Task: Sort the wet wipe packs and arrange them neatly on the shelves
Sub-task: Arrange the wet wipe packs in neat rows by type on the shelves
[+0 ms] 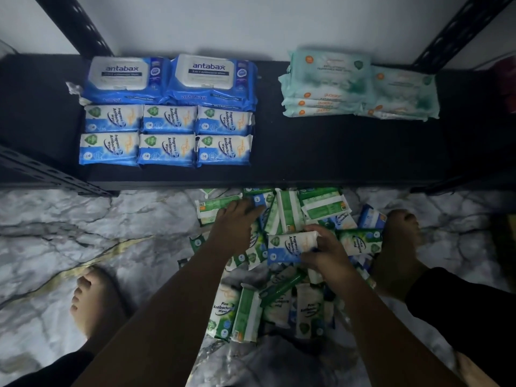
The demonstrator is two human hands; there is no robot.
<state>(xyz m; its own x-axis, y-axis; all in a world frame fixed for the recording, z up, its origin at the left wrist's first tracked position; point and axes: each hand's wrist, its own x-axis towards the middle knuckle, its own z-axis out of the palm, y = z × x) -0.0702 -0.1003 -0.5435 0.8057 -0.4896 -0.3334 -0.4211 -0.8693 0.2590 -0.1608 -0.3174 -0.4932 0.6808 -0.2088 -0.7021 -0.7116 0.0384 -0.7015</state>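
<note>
Currently, nearest end first: the pile [251, 311] of loose packs sits on the marble floor [83, 219] between the bare feet. Green Pine packs are closest, with mixed blue and green further in.

Right hand [325, 254] is over mid-pile. Thumb on top and fingers [310, 258] underneath are clamped on the right end of a blue-white pack [287, 245] (Fragrance Free). The pack sticks out to the left of those fingers, long axis left-right, label up. Can't tell if it rests on the heap or is just off it.

Left hand [234, 224] is further in and to the left, palm down on the far part of the pile, fingertips at a blue-cornered pack. It's blurred, so I can't tell whether those fingers have closed on anything.

Past the pile is the black shelf [321, 152]. Its left half holds a grid of six matching packs [167, 149], two rows of three, edges touching. Their axes run left-right and the labels face the same way as the held one.

My read: no rotation needed, just carry it forward and left. The grid is on the left hand's side, but the right hand has the pack. Likely slot is the bare strip just right of the grid, short of the mint-green stacks [329, 85], or a second layer.

Two antabax packs [206, 76] sit behind the grid, against its back row.

Risk: with a one-end pinch, the free end may droop and clip the front row.
</note>
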